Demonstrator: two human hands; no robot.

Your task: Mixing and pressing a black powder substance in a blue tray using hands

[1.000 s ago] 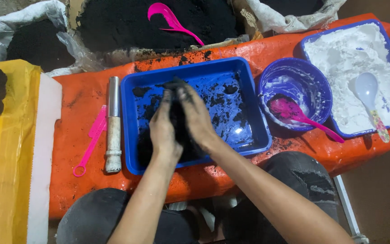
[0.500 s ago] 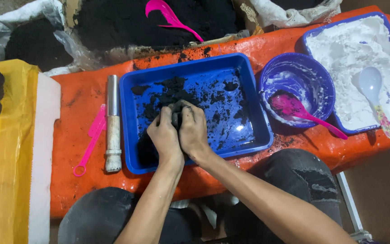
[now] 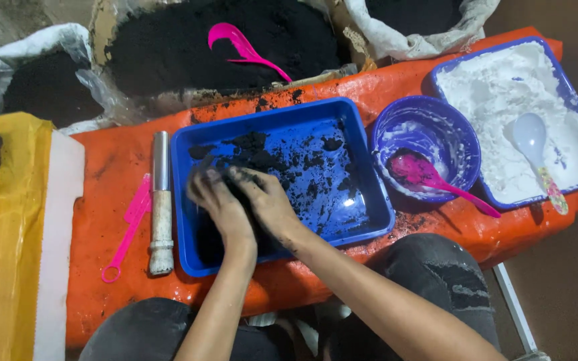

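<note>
Orange bench point(image 3: 282, 281), seen from above, knees below its near edge. On it a blue tray point(image 3: 185, 144), dirty with black crumbs. Inside the tray, at its near left part, left hand point(image 3: 219, 207) and right hand point(image 3: 269, 204), side by side, touching, fingers together and bent down, pressed on a black lump point(image 3: 212, 244). Left of the tray a metal tube point(image 3: 161, 200), then a pink scraper point(image 3: 128, 227). Right of the tray a bowl point(image 3: 456, 134) with a pink spoon point(image 3: 429, 175), farther right a white powder tray point(image 3: 446, 77) with a white spoon point(image 3: 533, 144). Beyond the tray, black powder sacks point(image 3: 168, 47) with a pink scoop point(image 3: 239, 45).
</note>
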